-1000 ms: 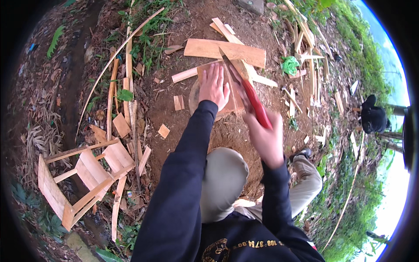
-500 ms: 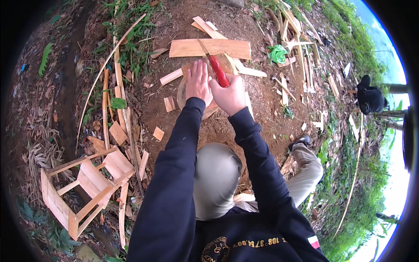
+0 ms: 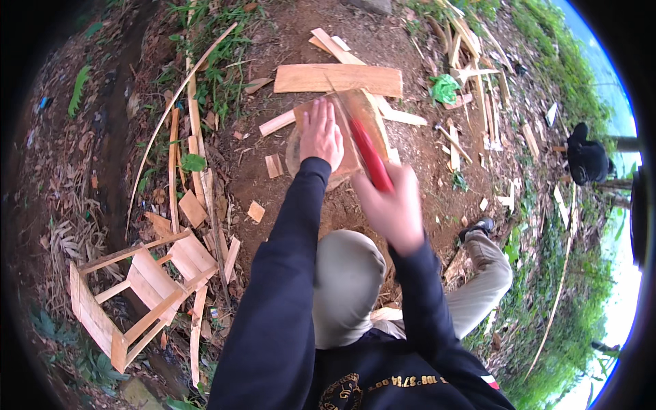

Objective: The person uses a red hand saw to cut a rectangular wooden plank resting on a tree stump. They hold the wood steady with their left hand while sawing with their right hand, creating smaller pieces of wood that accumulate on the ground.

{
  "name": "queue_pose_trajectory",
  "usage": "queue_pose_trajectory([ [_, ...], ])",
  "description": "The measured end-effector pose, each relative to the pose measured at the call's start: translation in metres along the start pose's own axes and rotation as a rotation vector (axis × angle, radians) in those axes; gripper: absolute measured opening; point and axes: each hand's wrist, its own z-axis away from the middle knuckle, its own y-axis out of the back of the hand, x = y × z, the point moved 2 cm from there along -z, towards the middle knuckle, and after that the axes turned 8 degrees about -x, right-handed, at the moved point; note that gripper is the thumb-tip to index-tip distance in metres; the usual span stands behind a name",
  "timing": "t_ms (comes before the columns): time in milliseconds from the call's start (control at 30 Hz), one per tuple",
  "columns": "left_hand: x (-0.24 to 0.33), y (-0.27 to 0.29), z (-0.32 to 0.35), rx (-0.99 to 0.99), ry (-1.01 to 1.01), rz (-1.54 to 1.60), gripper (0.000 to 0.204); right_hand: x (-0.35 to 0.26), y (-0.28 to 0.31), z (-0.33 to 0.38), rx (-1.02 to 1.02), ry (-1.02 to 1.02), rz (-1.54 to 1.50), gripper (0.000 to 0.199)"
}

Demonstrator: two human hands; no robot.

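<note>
My left hand (image 3: 322, 140) lies flat, fingers stretched, on a wooden board (image 3: 346, 152) that rests on a tree stump (image 3: 292, 156). My right hand (image 3: 395, 208), smeared by motion, is wrapped round the red handle of a hand saw (image 3: 371, 156). The saw's thin blade runs forward and slightly left along the board's right side, just right of my left fingers. Blur hides whether its teeth touch the wood. Beyond the stump a wide plank (image 3: 338, 80) lies crosswise on the ground.
A small slatted wooden frame (image 3: 156, 294) lies at the lower left beside long strips. To the right are a hammer (image 3: 454, 143), a crumpled green plastic bag (image 3: 445, 89) and scattered offcuts. My bent knee (image 3: 348, 280) is close below the stump.
My right hand has pulled the saw back toward me and to the right, away from my left hand. The left hand stays pressed on the board; the whole view shifts slightly.
</note>
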Motion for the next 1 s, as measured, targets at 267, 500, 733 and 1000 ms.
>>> queue_pose_trajectory([
  [267,0.004,-0.01,-0.004,-0.025,-0.028,-0.022,0.064,0.064,-0.031,-0.068,0.156,0.105,0.036,0.027],
  [500,0.003,0.001,-0.004,-0.086,-0.016,-0.046,0.062,-0.001,0.009,0.012,0.037,0.0,-0.095,0.025],
  [733,0.017,0.013,-0.008,-0.259,-0.197,-0.144,0.058,0.075,-0.028,-0.02,0.265,0.205,-0.04,0.019],
  [1000,0.036,0.006,0.006,-0.16,-0.348,0.062,0.062,0.085,0.006,0.003,0.217,-0.066,-0.294,0.023],
])
